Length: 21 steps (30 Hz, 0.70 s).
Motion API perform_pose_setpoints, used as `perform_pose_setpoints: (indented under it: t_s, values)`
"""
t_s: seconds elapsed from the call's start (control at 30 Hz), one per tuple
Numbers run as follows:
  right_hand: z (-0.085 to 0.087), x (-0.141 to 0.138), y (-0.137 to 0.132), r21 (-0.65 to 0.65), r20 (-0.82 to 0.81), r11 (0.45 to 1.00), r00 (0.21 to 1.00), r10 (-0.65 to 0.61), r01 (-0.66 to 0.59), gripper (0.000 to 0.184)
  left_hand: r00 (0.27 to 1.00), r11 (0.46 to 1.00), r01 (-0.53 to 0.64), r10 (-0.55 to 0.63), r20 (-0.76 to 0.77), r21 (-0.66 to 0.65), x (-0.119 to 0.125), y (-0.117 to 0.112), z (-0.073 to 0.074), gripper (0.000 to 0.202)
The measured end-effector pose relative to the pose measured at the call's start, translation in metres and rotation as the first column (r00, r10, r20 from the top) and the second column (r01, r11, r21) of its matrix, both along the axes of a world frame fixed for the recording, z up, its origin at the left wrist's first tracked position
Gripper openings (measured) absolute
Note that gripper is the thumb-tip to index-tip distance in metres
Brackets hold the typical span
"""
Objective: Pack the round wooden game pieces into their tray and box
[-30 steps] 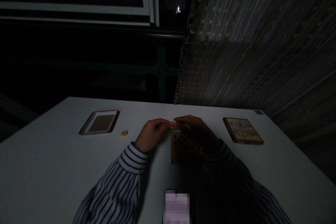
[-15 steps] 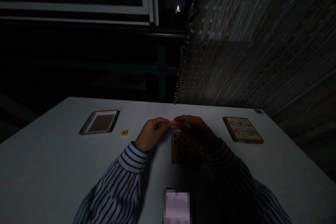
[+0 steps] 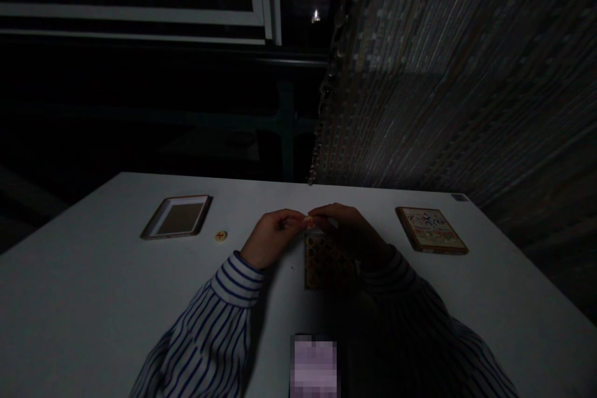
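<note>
Between the fingertips of my left hand (image 3: pixel 276 234) and my right hand (image 3: pixel 347 230) is a small round xiangqi piece (image 3: pixel 310 222) with a red marking. Both hands pinch it just beyond the far edge of a box (image 3: pixel 321 261) packed with dark-marked round pieces. My right hand and its shadow cover part of that box. Another xiangqi piece (image 3: pixel 221 236), pale with a red character, lies flat on the table to the left of my left hand.
An open, shallow tray (image 3: pixel 205 217) lies at the left of the white table (image 3: pixel 116 286). A box lid with printed writing (image 3: pixel 433 230) is on the right. A phone (image 3: pixel 314 367) lies at the near edge. Behind hangs a bead curtain (image 3: pixel 396 106).
The piece between my fingertips has turned, so less of its face shows. My hands have hardly moved; the other things lie as before.
</note>
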State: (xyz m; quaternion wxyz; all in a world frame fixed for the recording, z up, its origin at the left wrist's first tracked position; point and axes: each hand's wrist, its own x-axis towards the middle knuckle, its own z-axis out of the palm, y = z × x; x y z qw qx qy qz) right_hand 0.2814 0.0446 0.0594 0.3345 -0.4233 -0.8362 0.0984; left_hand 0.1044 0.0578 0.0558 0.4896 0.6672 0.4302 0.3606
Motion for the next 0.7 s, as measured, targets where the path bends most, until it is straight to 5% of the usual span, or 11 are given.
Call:
perform_pose_setpoints:
  t_s: [0.7]
  values:
    - [-0.005,-0.0014,0.0009,0.023,-0.024,0.999,0.999,0.027,-0.027,0.018,0.999,1.0,-0.011,0.012,-0.044,0.003,0.0015,0.0002,-0.0055,0.026]
